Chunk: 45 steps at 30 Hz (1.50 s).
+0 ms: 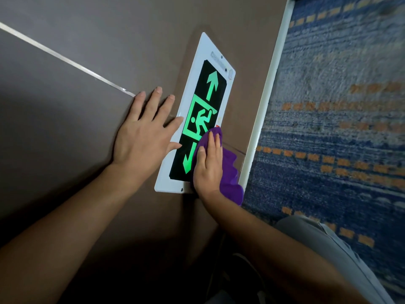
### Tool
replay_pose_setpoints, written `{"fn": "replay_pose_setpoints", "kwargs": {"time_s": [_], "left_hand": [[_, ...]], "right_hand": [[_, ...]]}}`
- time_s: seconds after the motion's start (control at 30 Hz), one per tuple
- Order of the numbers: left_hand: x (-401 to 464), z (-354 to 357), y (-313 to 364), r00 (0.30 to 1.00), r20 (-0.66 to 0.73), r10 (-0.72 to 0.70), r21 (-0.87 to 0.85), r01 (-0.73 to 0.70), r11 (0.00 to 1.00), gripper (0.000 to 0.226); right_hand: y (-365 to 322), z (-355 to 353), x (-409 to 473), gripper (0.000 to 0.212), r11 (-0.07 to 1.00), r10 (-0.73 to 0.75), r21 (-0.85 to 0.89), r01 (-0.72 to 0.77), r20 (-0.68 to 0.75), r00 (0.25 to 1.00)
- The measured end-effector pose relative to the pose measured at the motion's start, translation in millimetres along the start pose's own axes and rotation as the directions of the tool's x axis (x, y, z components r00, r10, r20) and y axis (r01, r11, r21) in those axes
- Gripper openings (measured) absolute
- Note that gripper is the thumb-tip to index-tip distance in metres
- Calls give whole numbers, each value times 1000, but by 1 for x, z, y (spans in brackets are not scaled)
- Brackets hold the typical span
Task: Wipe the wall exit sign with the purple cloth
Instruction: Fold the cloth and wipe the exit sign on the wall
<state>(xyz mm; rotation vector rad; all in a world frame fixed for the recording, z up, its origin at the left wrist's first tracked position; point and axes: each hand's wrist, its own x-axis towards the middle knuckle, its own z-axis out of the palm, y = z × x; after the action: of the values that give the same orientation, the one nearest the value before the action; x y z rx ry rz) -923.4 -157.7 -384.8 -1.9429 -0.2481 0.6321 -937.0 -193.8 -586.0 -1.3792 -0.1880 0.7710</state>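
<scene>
The exit sign [215,69] is a white-framed black panel on the brown wall, with green arrows and a running figure lit up. My right hand [208,165] presses the purple cloth [229,170] flat against the sign's lower right part, covering that corner. The cloth bunches out to the right of the hand, towards the skirting. My left hand [145,130] lies flat on the wall with fingers spread, its thumb and forefinger resting on the sign's left frame edge.
A white skirting strip [269,84] runs along the base of the wall beside the sign. Blue carpet [341,106] with orange dashes lies beyond it. A thin metal strip [65,59] crosses the wall at the left. My grey-clad knee [317,235] is at lower right.
</scene>
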Motion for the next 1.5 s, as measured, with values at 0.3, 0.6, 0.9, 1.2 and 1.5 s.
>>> {"fn": "replay_pose_setpoints", "kwargs": {"time_s": [0.3, 0.6, 0.9, 1.2, 1.5], "left_hand": [[4, 0, 0, 1000, 20, -24, 23, 24, 999, 76], [5, 4, 4, 999, 20, -40, 81, 38, 996, 77], [3, -4, -10, 999, 36, -37, 38, 36, 999, 79], [7, -4, -6, 993, 8, -119, 26, 119, 993, 84], [10, -5, -6, 985, 31, -168, 2, 168, 986, 90]], "right_hand": [[31, -5, -54, 54, 995, -77, -57, 86, 147, 986], [-10, -14, 55, 54, 989, -132, -71, 131, 3, 991], [10, -15, 3, 53, 990, -122, -61, 128, 101, 987], [4, -18, 48, 54, 978, -178, -99, 184, 60, 982], [-25, -29, 141, 52, 985, -140, -110, 136, -31, 990]]}}
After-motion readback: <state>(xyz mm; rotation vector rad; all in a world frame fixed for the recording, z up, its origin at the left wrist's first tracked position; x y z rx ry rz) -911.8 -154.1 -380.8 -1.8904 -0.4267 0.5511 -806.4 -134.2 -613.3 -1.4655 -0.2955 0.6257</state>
